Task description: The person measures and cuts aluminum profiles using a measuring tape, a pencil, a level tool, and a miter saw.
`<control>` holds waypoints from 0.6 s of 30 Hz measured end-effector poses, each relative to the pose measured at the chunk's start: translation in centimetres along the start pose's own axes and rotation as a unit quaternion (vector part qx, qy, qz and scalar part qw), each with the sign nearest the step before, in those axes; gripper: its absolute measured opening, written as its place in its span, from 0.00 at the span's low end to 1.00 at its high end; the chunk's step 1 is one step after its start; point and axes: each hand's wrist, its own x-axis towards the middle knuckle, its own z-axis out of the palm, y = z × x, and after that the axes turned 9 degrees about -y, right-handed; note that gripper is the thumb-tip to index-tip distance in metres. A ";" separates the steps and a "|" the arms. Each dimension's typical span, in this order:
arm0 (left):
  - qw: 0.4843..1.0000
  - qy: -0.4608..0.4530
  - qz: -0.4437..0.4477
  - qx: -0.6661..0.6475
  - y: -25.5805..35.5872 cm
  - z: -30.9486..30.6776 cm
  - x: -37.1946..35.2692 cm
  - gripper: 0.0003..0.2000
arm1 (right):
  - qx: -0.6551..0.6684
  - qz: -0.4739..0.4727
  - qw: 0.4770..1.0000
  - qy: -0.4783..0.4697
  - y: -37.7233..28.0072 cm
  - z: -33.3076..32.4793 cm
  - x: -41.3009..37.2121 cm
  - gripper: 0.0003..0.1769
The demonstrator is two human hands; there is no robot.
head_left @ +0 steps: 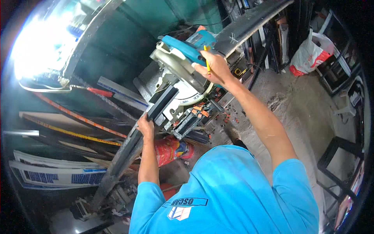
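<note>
A teal miter saw [180, 47] with a pale blade guard stands on the bench in front of me. My right hand [217, 69] is closed at the saw's handle, and a yellow pencil [207, 62] sticks out between its fingers. The handle itself is mostly hidden by the hand. My left hand [145, 127] is closed around the near end of a dark frame profile [164, 102]. That profile lies along the saw's fence, its far end beside the blade guard. The cutting edge of the blade cannot be made out.
Small orange and dark offcuts [200, 111] lie at the saw's front. Long profiles [78, 132] are stacked at left, near a red-handled tool [100, 92]. Below the bench sits a red bag [167, 150]. A white and red bag [311, 52] and dark frames [343, 160] stand at right.
</note>
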 end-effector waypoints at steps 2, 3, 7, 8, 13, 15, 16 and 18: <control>1.000 0.018 0.005 0.005 -0.1 0.0 0.0 0.23 | 0.010 -0.001 1.000 0.001 -0.3 -0.2 0.0 0.21; 1.000 0.008 -0.003 0.011 0.0 0.1 0.0 0.23 | 0.001 0.005 1.000 -0.010 -0.1 -0.2 0.0 0.24; 1.000 -0.008 -0.012 0.005 0.1 -0.1 0.2 0.23 | 0.000 0.006 1.000 -0.013 -0.1 -0.3 -0.1 0.27; 1.000 -0.009 -0.009 0.008 0.1 -0.1 0.2 0.23 | 0.001 -0.002 1.000 -0.010 0.0 -0.2 -0.1 0.27; 1.000 -0.016 -0.023 -0.009 0.1 -0.1 0.2 0.24 | 0.000 -0.004 1.000 -0.010 -0.2 -0.3 -0.1 0.23; 1.000 -0.018 -0.021 -0.003 0.2 -0.1 0.2 0.24 | 0.007 -0.019 1.000 0.009 0.0 0.0 -0.1 0.21; 1.000 -0.020 -0.021 0.001 0.1 0.0 0.2 0.24 | 0.007 -0.018 1.000 0.010 0.0 0.0 -0.1 0.21; 1.000 -0.018 -0.020 0.001 -0.2 0.2 0.4 0.24 | 0.010 -0.016 1.000 -0.001 0.1 -0.1 -0.1 0.21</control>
